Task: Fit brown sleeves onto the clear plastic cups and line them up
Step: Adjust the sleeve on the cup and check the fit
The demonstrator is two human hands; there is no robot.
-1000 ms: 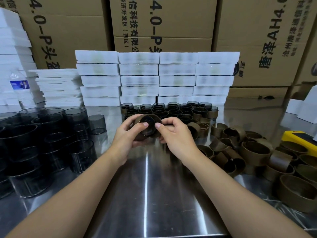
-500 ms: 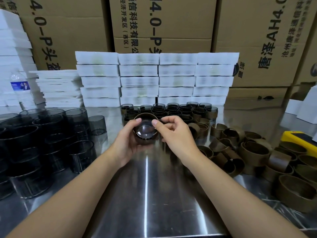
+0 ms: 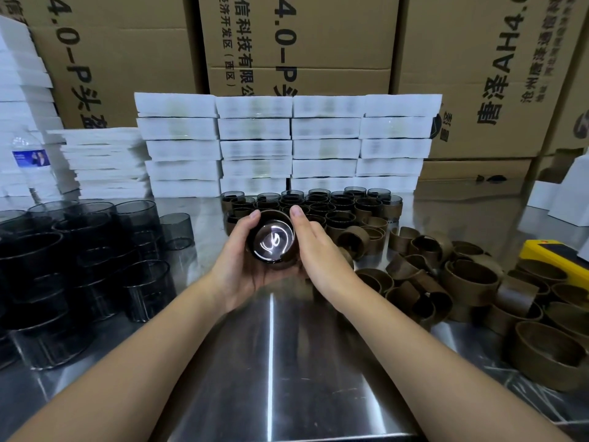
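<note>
Above the steel table I hold one clear cup with a brown sleeve [image 3: 272, 242] around it, its shiny inside tilted toward me. My left hand [image 3: 242, 266] cups it from below and the left, fingers curled round its wall. My right hand [image 3: 315, 250] lies against its right side with fingers nearly straight. Behind the cup stand rows of sleeved cups [image 3: 318, 205]. Bare clear cups [image 3: 79, 250] crowd the left of the table. Loose brown sleeves [image 3: 462, 282] lie heaped on the right.
Stacks of white foam trays [image 3: 287, 145] line the back, with cardboard cartons [image 3: 296, 39] behind them. A water bottle [image 3: 30, 161] stands far left. A yellow object [image 3: 554, 253] sits at the right edge. The steel table [image 3: 271, 362] shows bare metal in front of me.
The cup has tipped so that its inside faces me and has dropped slightly lower. My right hand went from pinching its rim to lying flat along its side.
</note>
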